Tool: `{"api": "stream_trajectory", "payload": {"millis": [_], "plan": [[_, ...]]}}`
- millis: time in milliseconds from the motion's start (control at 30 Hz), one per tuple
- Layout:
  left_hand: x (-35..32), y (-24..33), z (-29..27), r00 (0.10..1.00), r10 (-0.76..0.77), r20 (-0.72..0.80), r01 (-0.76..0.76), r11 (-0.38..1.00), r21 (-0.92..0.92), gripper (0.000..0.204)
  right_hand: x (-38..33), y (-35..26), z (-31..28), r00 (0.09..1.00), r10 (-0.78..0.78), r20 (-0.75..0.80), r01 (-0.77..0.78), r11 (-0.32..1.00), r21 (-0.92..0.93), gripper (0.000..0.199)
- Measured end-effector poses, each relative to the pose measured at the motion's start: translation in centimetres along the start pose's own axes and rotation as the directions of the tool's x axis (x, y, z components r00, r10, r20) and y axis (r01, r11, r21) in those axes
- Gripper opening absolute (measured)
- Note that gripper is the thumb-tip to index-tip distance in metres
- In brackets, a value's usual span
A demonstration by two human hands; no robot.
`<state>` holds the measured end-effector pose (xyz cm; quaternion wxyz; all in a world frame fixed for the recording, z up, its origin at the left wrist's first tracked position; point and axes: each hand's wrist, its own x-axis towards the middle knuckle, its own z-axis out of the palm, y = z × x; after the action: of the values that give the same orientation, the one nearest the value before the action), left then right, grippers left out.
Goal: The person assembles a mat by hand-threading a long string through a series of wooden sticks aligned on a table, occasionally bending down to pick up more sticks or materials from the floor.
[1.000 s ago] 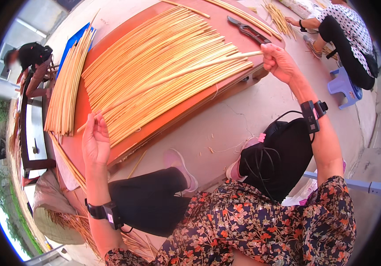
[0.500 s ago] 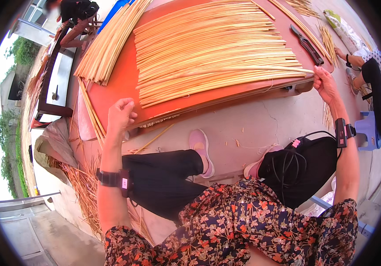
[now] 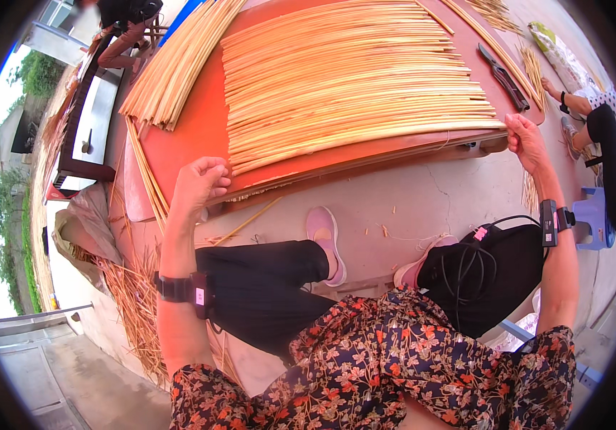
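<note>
A wide row of pale reed stalks (image 3: pixel 351 79) lies side by side on the red-brown table (image 3: pixel 200 93). Along its near edge runs one stalk (image 3: pixel 365 145), now lying against the row. My right hand (image 3: pixel 528 142) pinches this stalk's right end, just past the table's corner. At the opposite end, my left hand (image 3: pixel 204 183) has its fingers curled in, the fingertips touching the stalk's left tip. A thin thread (image 3: pixel 447 139) hangs by the table's front edge.
A bundle of stalks (image 3: pixel 179 64) lies at the table's left, pruning shears (image 3: pixel 503 77) at its right. Loose straw (image 3: pixel 132 308) is heaped on the floor beside a sack (image 3: pixel 86 229). A blue stool (image 3: pixel 594 218) and another person's arm (image 3: pixel 573 102) are at right.
The near stalk, which lay slanting across the row, has come down to its front edge. My left hand has moved slightly right to its tip; my right hand has lowered slightly.
</note>
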<state>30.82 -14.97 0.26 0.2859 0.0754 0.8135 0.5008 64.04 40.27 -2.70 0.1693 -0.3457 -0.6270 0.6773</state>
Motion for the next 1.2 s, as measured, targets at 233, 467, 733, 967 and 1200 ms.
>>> {"api": "stream_trajectory", "payload": {"millis": [233,467,733,967,1200], "plan": [[-0.9,1.3,0.2,1.0,-0.004,0.029,0.002,0.998,0.058,0.023,-0.1,-0.1,0.8,0.998,-0.026,-0.057,0.014,0.976,-0.215,0.022],[-1.2,1.5,0.6,0.999,0.034,0.039,-0.039,0.991,0.125,0.031,-0.3,-0.4,1.6,0.994,-0.046,-0.097,0.014,0.949,-0.314,0.026],[-1.3,1.8,0.9,1.0,0.025,0.001,-0.025,0.987,0.161,0.036,-0.6,-0.9,2.1,0.992,-0.056,-0.113,0.014,0.94,-0.341,0.031],[-0.9,1.5,0.9,0.995,0.054,-0.087,-0.043,0.992,0.121,0.051,-0.1,-1.0,2.2,0.989,-0.076,-0.126,0.027,0.936,-0.352,0.032],[0.9,1.7,1.8,0.997,0.07,-0.04,-0.067,0.995,0.073,0.044,-1.3,-1.9,1.4,0.984,-0.037,-0.175,-0.041,0.906,-0.421,0.031]]}}
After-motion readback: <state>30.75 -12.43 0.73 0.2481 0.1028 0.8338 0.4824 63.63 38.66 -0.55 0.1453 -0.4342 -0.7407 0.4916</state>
